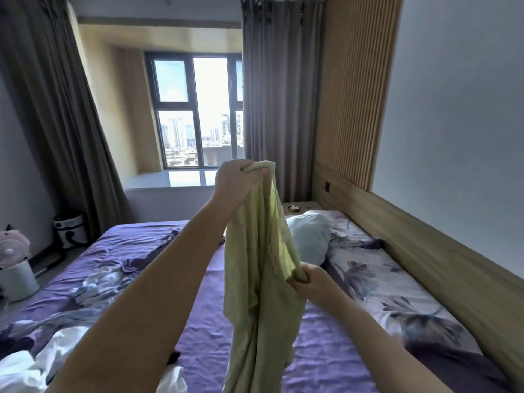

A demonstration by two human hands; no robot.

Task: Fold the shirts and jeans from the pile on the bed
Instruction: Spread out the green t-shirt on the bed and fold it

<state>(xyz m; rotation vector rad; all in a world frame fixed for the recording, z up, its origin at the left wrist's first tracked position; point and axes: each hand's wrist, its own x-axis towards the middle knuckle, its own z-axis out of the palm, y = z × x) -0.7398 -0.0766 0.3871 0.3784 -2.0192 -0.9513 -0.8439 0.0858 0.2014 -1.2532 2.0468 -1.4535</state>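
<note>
A pale yellow-green shirt [255,279] hangs in the air over the purple bed [326,350]. My left hand [236,180] is raised high and grips one bunched end of the shirt at its top. Lower and to the right, my right hand [314,282] grips another edge of the same shirt. The cloth drapes down between them and its lower end runs out of the bottom of the frame. White garments [37,361] lie crumpled at the bottom left of the bed.
A light blue pillow [310,236] lies at the head of the bed, with floral bedding [397,282] on the right. A wooden headboard [425,242] runs along the right side. A white bin [17,279] and a small fan [12,248] stand on the floor at left.
</note>
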